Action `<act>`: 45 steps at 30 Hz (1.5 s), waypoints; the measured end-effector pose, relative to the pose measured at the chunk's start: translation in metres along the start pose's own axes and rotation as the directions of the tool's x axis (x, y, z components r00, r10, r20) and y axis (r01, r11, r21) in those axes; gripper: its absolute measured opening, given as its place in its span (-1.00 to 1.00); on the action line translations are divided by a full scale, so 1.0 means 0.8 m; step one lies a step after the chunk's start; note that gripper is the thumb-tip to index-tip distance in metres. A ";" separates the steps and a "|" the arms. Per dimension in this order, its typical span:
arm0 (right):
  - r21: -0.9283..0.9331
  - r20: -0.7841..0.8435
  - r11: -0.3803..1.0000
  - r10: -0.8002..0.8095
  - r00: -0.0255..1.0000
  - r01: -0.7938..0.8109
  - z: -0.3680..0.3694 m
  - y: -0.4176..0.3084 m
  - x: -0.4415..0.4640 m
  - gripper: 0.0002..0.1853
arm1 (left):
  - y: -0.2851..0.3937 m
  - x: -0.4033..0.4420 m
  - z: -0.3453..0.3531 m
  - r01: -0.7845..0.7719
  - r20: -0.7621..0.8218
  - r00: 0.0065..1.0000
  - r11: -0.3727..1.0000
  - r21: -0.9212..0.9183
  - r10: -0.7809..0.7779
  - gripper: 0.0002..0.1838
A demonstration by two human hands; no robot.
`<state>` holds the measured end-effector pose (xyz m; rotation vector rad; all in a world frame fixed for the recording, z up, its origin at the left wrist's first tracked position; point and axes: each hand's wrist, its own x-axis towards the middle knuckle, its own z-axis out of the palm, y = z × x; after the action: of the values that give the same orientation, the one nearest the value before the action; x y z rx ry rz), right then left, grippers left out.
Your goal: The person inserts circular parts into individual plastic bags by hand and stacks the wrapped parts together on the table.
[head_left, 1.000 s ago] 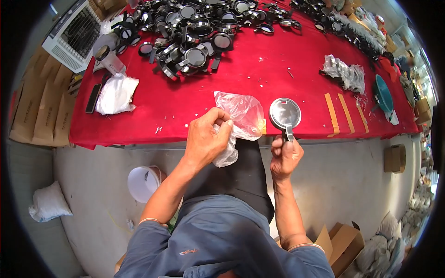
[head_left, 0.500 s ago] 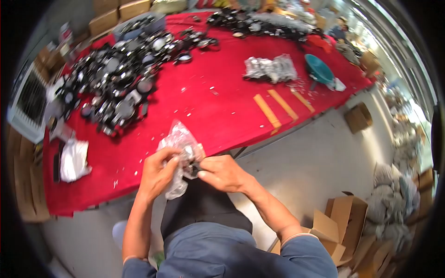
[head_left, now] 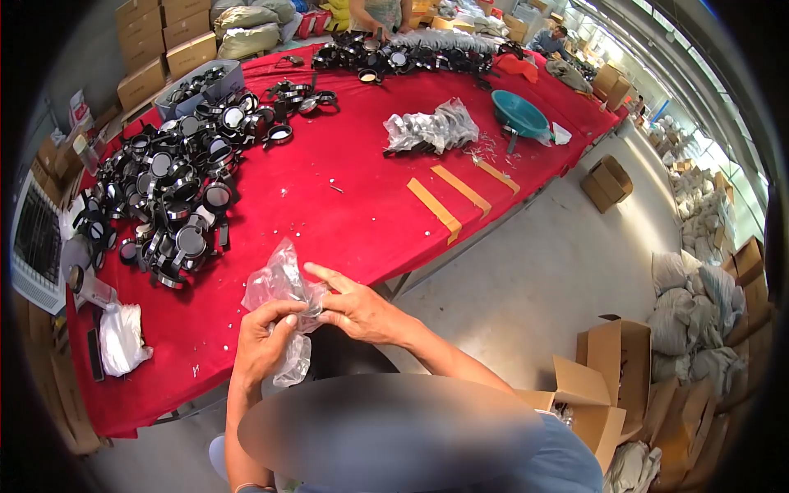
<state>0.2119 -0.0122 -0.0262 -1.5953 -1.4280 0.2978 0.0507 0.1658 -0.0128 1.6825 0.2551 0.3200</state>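
Near the table's front edge, a clear plastic bag (head_left: pixel 278 275) is held between both hands. My left hand (head_left: pixel 267 333) pinches the bag with thumb and fingers closed, and a loose part of the bag hangs below it. My right hand (head_left: pixel 353 308) grips the bag's right side between thumb and fingers, one finger stretched out above. Inside the bag a metal shape shows only faintly, largely hidden by plastic and fingers. A large heap of round black and silver metal pieces (head_left: pixel 191 241) lies on the red table (head_left: pixel 329 222) beyond my left hand.
Plastic-wrapped pieces (head_left: pixel 431 130), a teal basin (head_left: pixel 519 113) and yellow tape strips (head_left: pixel 434 210) are on the table's right part. White plastic (head_left: pixel 123 338) and a clear jar (head_left: pixel 94 287) lie left. Open cardboard boxes (head_left: pixel 620 361) stand lower right. Two people are at the far side.
The round metal piece held apart in my right hand has gone into the bag. My hands have come together, and the view has turned to the right.
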 end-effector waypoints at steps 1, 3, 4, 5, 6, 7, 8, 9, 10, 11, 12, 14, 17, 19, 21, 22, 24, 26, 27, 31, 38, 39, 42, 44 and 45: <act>0.058 -0.023 0.998 0.016 1.000 -0.015 -0.001 -0.004 0.000 -0.86 | 0.004 0.000 0.000 -0.022 -0.008 1.000 1.000 0.005 0.022 -0.72; 0.128 -0.085 0.992 0.017 0.996 -0.006 0.003 -0.004 -0.003 -0.84 | 0.011 -0.003 0.003 -0.080 -0.087 0.992 0.993 0.081 0.087 -0.70; 0.057 -0.152 0.995 -0.073 0.986 0.083 0.007 -0.002 -0.003 -0.85 | 0.015 -0.004 0.003 -0.073 -0.132 0.987 0.990 0.118 0.089 -0.69; 0.079 -0.095 0.996 0.040 0.995 -0.032 0.005 -0.011 -0.005 -0.85 | 0.015 -0.003 0.004 -0.083 -0.171 0.979 0.983 0.163 0.111 -0.74; 0.053 -0.106 0.997 0.055 0.993 -0.050 0.013 -0.010 -0.007 -0.84 | 0.014 -0.003 0.004 -0.070 -0.160 0.982 0.983 0.172 0.098 -0.79; 0.066 -0.175 0.997 0.051 0.983 -0.040 0.023 -0.012 -0.007 -0.82 | 0.006 -0.007 0.007 -0.068 -0.158 0.984 0.994 0.086 0.081 -0.84; 0.057 -0.229 0.996 0.077 0.970 -0.066 0.029 -0.018 -0.003 -0.81 | 0.005 -0.010 0.012 -0.071 -0.142 0.987 0.997 0.037 0.076 -0.86; 0.074 -0.260 0.987 0.159 0.953 -0.145 0.038 -0.016 -0.003 -0.81 | 0.004 -0.016 0.017 -0.032 -0.086 0.996 0.998 -0.045 0.028 -0.85; 0.084 -0.296 0.972 0.235 0.926 -0.220 0.044 -0.014 -0.002 -0.82 | 0.011 -0.019 0.029 -0.013 -0.075 0.997 0.993 -0.120 0.004 -0.85; 0.072 -0.317 0.974 0.226 0.921 -0.214 0.050 -0.012 0.000 -0.84 | 0.000 -0.021 0.040 -0.021 -0.105 0.994 0.993 -0.114 0.009 -0.85; 0.055 -0.340 0.976 0.216 0.915 -0.210 0.054 -0.012 0.001 -0.85 | -0.008 -0.021 0.044 -0.021 -0.107 0.994 0.994 -0.109 0.009 -0.87; 0.094 -0.336 0.975 0.220 0.916 -0.200 0.056 -0.017 0.002 -0.87 | -0.020 -0.019 0.045 -0.075 -0.146 0.987 0.994 -0.082 0.063 -0.88; 0.144 -0.263 0.973 0.215 0.941 -0.182 0.052 -0.019 0.000 -0.79 | -0.034 -0.013 0.039 0.055 -0.214 0.971 0.973 -0.223 -0.104 -0.79; 0.226 -0.223 0.967 0.168 0.960 -0.117 0.058 -0.025 -0.001 -0.73 | -0.035 -0.007 0.038 0.032 -0.227 0.971 0.986 -0.162 -0.069 -0.73; 0.380 -0.123 0.912 0.218 0.968 -0.157 0.065 -0.024 -0.008 -0.52 | -0.046 -0.005 0.034 0.016 -0.210 0.977 0.999 -0.049 -0.026 -0.61; 0.447 -0.102 0.876 0.251 0.963 -0.182 0.071 -0.028 -0.008 -0.44 | -0.043 -0.006 0.035 -0.011 -0.206 0.978 1.000 -0.026 0.005 -0.62; 0.455 -0.019 0.862 0.260 0.965 -0.223 0.077 -0.022 -0.011 -0.31 | -0.036 -0.007 0.031 -0.035 -0.156 0.987 0.999 0.037 0.040 -0.60; 0.409 -0.003 0.891 0.219 0.976 -0.199 0.079 -0.020 -0.007 -0.29 | -0.032 -0.007 0.029 -0.090 -0.197 0.972 0.973 0.211 0.132 -0.56; 0.394 -0.014 0.896 0.230 0.973 -0.206 0.081 -0.021 -0.007 -0.30 | -0.035 -0.007 0.026 -0.120 -0.179 0.969 0.961 0.248 0.168 -0.56; 0.338 -0.060 0.916 0.251 0.966 -0.217 0.087 -0.029 0.000 -0.27 | -0.041 0.000 0.026 -0.204 -0.244 0.936 0.956 0.210 0.253 -0.58; 0.392 -0.407 0.903 0.341 0.847 -0.175 0.095 -0.025 -0.004 -0.45 | -0.031 0.008 0.034 -0.173 -0.390 0.852 0.891 0.420 0.349 -0.68; 0.326 -0.442 0.919 0.357 0.823 -0.224 0.084 -0.025 -0.001 -0.44 | -0.035 0.008 0.031 -0.186 -0.350 0.850 0.845 0.501 0.395 -0.69; -0.113 -0.448 0.970 0.146 0.882 -0.218 0.067 -0.037 0.022 -0.38 | -0.046 0.007 0.035 -0.289 -0.134 0.847 0.656 0.697 0.515 -0.78; -0.064 -0.424 0.973 0.173 0.889 -0.220 0.065 -0.031 0.026 -0.38 | -0.040 0.009 0.042 -0.286 -0.125 0.840 0.628 0.723 0.527 -0.82; -0.073 -0.432 0.968 0.186 0.883 -0.240 0.070 -0.018 0.025 -0.40 | -0.040 0.011 0.043 -0.272 -0.110 0.839 0.586 0.763 0.532 -0.83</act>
<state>0.1689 0.0301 -0.0367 -1.7925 -0.9527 -0.0172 0.0713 0.1414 -0.0482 2.4934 0.2506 0.9673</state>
